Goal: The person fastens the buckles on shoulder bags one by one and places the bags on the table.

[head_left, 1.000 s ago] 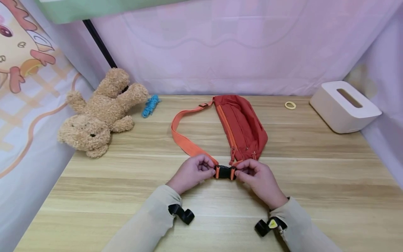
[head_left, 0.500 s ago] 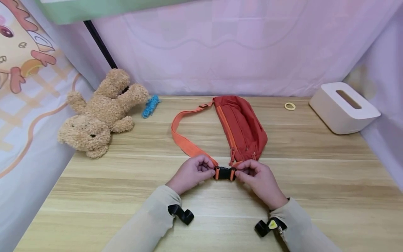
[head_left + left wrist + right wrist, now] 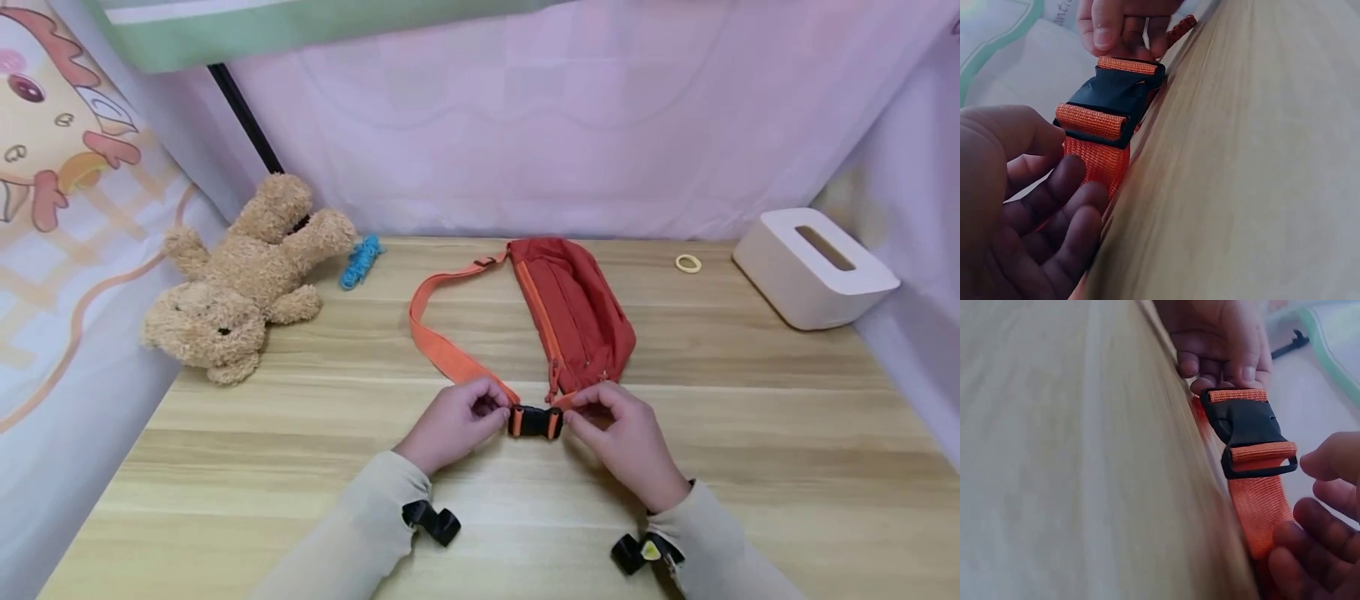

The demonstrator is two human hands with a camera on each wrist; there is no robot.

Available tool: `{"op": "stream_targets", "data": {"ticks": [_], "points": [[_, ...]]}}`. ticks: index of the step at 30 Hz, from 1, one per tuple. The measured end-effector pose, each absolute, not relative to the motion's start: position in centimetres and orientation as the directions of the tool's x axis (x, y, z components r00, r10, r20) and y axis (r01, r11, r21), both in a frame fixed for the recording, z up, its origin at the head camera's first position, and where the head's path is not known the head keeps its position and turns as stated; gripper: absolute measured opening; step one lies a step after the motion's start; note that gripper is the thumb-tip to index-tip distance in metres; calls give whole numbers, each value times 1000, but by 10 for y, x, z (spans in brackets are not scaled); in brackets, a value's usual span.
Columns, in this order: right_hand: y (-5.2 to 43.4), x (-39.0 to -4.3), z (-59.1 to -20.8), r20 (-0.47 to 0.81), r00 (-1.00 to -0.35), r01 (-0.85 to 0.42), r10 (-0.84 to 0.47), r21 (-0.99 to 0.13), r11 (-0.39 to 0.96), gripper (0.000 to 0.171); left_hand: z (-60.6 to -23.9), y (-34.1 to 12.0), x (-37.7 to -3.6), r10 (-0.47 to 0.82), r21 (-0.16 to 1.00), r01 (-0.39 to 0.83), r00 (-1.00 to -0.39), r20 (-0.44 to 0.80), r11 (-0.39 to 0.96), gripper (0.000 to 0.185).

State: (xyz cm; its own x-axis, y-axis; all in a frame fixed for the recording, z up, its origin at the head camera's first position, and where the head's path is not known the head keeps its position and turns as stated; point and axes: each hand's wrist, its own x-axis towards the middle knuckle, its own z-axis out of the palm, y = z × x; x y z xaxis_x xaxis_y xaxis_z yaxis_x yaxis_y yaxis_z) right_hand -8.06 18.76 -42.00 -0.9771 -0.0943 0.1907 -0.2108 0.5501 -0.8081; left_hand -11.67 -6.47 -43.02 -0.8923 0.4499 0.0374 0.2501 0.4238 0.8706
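A black side-release buckle (image 3: 535, 422) lies fastened on an orange strap (image 3: 450, 357) of a red waist bag (image 3: 577, 308). My left hand (image 3: 457, 421) is at the buckle's left end; its thumb meets or nearly meets the buckle corner in the left wrist view, with fingers (image 3: 1079, 206) loosely bent beside the strap. At the other end is my right hand (image 3: 626, 437). A small gap parts its thumb from the buckle (image 3: 1254, 425) in the right wrist view, and its bent fingers (image 3: 1310, 550) lie against the strap's edge.
A brown teddy bear (image 3: 247, 267) lies at the left, beside a blue bundle of cord (image 3: 362, 262). At the back right are a yellow ring (image 3: 687, 263) and a white tissue box (image 3: 813, 267). Curtains (image 3: 525, 142) border the wooden table (image 3: 225, 483).
Both hands loosen their pinch on the buckle ends and draw slightly apart. The buckle stays fastened. The head view tilts a little upward, so everything sits lower in it.
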Motion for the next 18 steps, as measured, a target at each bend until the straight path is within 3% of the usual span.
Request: {"op": "stream_targets", "data": {"ticks": [4, 10, 18], "points": [[191, -79, -413, 267, -953, -291, -144, -675, 677, 18, -423, -66, -115, 472, 812, 325, -879, 71, 484, 3], [196, -80, -408, 296, -925, -371, -240, -553, 746, 31, -414, -69, -111, 491, 682, 448, -858, 147, 579, 3], [203, -77, -405, 377, -867, -469, -326, -391, 792, 56, -404, -76, -111, 540, 491, 562, -817, 203, 665, 24]]}}
